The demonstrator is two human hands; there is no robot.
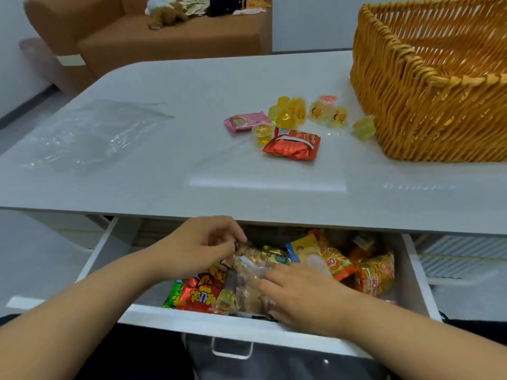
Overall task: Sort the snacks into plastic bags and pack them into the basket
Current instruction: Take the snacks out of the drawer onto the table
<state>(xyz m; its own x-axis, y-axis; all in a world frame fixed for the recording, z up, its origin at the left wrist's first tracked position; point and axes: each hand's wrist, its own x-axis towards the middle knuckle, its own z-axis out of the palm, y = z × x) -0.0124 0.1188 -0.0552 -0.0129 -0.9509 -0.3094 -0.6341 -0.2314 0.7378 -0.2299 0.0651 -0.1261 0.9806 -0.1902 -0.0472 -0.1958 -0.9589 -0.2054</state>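
both forearms reach in from the bottom edge toward an open white drawer that is pulled out under the table edge. left hand hangs over the back of the drawer with its fingers curled, thumb and fingertips pinching a small dark candy just above the heap of snacks. right hand lies palm down, fingers fairly straight and spread, pressing on a clear plastic bag that already holds some wrapped sweets inside the drawer. beside that bag lie a red snack packet on the left and orange snack packets on the right, filling the drawer's middle and right.

on the white table above, a flat empty clear plastic bag rests at the left. near the centre sit a pink wrapped snack, a cluster of yellow jelly cups and a red foil packet, close together. one more jelly cup touches the foot of a large wicker basket at the right. beyond the table, a brown sofa carries a heap of soft things, too blurred to tell.
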